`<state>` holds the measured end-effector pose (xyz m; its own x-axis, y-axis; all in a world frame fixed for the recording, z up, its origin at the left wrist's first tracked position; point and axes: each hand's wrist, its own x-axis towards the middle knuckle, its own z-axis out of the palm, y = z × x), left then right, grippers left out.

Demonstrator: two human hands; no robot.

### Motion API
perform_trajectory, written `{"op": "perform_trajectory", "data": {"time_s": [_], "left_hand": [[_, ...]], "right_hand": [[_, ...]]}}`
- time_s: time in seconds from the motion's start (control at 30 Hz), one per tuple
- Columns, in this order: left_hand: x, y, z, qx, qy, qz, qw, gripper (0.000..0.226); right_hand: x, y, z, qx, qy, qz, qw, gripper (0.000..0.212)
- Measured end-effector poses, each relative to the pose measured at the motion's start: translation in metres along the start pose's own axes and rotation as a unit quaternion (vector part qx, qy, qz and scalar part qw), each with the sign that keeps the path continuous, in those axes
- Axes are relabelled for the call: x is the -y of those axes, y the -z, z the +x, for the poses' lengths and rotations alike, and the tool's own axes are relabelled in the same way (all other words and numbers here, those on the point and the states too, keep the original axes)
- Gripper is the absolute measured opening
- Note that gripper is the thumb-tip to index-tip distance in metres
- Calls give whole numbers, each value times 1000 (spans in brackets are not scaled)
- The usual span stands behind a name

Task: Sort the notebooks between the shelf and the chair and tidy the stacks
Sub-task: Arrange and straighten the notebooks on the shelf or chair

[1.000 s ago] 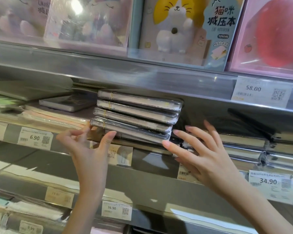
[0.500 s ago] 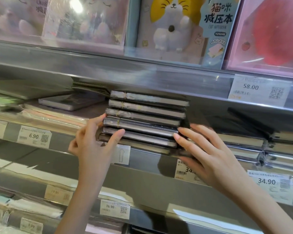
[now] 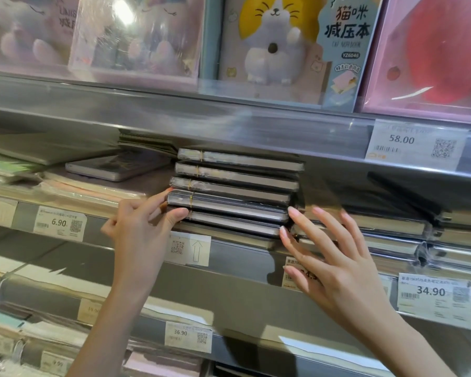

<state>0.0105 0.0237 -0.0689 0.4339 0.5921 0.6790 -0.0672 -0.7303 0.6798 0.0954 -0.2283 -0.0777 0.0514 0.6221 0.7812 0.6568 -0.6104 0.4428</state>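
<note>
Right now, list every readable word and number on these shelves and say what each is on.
"猫咪减压本", "YZ6046": cat notebook box.
"58.00": upper right price tag.
"6.90": left tag.
"34.90": right tag.
"36.90": lower tag.
An up arrow and a QR code: white label.
Too blurred or hidden: the tags' small print, the lowest tags, the tag behind the right hand.

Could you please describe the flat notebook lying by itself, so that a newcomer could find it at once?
Find the middle shelf, under the plush-toy boxes. Left of the dark notebook stack lies one silver-grey notebook; unlike its neighbours, it lies alone and flat, not in a stack.
</note>
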Motion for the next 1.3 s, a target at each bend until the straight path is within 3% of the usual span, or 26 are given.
{"op": "perform_trajectory", "data": {"time_s": [0.2,0.33,0.43,0.53,0.7,0.87,1.0,1.1,1.3], "left_hand": [[5,0,1,-6,-8,2,1000,36],[2,4,-3,23,-8,5,1000,52],[-4,10,-5,61,28,-27,997,61],[-4,12,4,65,38,-75,994,61],[-3,0,24,91,24,-2,996,83],[3,-3,21,77,16,-89,993,71],[-5,-3,17,48,55,-164,984,57],[-8,-5,13,24,76,-192,978,65],[-17,-8,8,-26,79,-237,968,51]], "right_hand": [[1,1,1,29,8,-34,999,45],[1,11,3,30,2,13,999,45],[-2,21,16,-19,-33,44,998,37],[-3,21,36,-11,-97,31,995,46],[5,10,46,-19,-152,12,988,59],[5,-1,42,-54,-146,44,987,54],[3,-6,41,-88,-138,62,985,51],[2,-9,39,-104,-128,66,984,49],[2,-10,36,-125,-110,56,984,46]]}}
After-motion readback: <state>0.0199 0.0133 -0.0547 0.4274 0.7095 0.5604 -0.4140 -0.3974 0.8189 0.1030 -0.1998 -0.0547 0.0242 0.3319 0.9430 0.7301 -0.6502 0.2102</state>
